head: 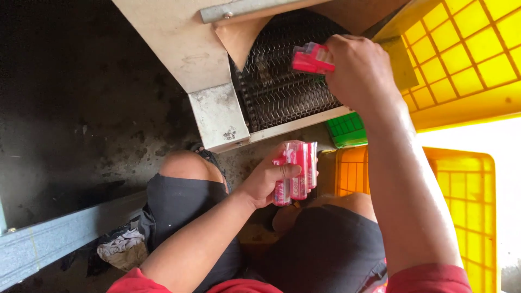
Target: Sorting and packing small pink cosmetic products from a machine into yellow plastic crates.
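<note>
Pink shiny packs point(296, 172) sit squeezed in the left hand point(266, 182), so the right hand point(358, 70), pinching another pink pack point(313, 59) at twelve o'clock on the metal mesh belt point(282, 89), should grip firmly.

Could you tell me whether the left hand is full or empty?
Full: the left hand grips several pink packets bunched upright together, thumb across them.

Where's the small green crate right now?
In the head view the green crate sits right of centre, just below the lower edge of the metal mesh conveyor, tucked under the right forearm and between the yellow crates above and below it.
</note>
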